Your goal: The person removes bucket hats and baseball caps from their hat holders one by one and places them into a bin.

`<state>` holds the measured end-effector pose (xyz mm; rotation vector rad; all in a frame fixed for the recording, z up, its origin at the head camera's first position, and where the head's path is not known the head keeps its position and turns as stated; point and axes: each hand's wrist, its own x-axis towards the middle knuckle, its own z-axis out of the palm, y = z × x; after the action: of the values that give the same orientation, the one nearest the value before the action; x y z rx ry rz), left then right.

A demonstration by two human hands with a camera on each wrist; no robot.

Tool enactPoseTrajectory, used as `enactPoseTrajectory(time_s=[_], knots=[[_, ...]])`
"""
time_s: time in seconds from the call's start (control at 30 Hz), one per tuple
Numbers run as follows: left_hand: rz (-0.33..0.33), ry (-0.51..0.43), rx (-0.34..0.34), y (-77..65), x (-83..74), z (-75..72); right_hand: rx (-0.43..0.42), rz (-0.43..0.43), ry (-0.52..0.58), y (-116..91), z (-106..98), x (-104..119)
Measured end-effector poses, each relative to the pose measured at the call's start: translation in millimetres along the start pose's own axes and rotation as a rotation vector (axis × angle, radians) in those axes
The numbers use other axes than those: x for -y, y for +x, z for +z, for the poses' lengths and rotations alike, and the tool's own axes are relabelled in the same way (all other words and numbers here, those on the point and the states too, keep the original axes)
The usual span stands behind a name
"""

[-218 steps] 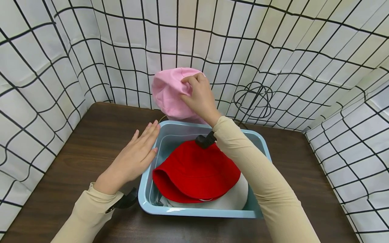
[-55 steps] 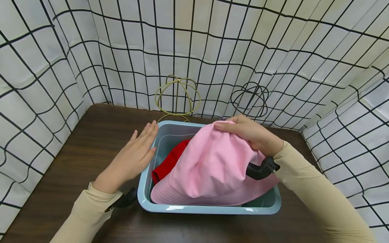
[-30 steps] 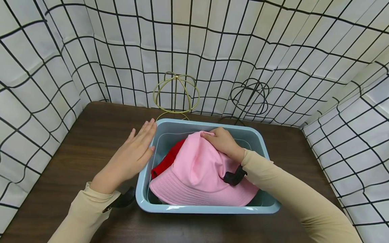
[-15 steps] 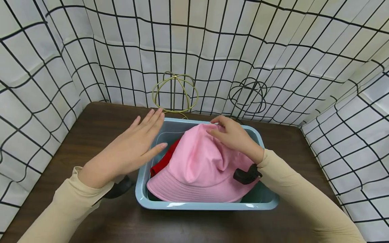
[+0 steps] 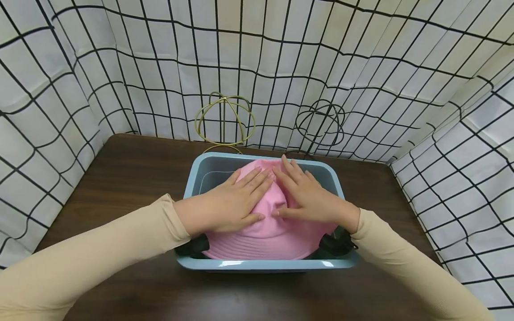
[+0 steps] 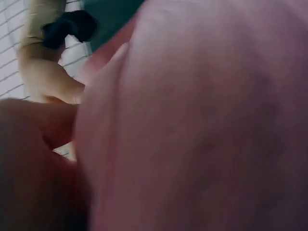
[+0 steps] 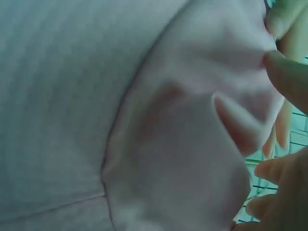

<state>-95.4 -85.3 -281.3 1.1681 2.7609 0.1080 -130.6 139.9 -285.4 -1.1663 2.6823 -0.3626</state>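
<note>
A pink bucket hat lies crown up in the light blue plastic basin, its stitched brim toward the front wall. My left hand rests with straight fingers on the left side of the crown. On the crown's right side lies my right hand, fingers spread and fairly straight. The fingertips of both hands come close together near the top. Hat fabric fills most of the left wrist view, blurred. The right wrist view shows the brim and a fold in the crown. The red hat seen earlier is hidden.
Behind the basin, a yellow wire stand and a black wire stand stand at the back edge of the dark wooden table. White cloth with a black grid encloses the back and sides.
The right hand brought the pink hat from the yellow stand into the basin over the red hat, then let go. The left hand moved from the basin's left rim onto the crown.
</note>
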Motion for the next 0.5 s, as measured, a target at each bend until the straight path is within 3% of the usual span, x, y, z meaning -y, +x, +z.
enactPoseTrajectory(time_s=[0.23, 0.5], knots=[[-0.036, -0.065, 0.144, 15.8, 8.9, 15.7, 0.143, 0.047, -0.107, 5.1, 20.7, -4.2], [-0.086, -0.014, 0.293, 27.2, 10.1, 31.2, 0.301, 0.128, -0.079, 14.6, 35.1, -6.6]])
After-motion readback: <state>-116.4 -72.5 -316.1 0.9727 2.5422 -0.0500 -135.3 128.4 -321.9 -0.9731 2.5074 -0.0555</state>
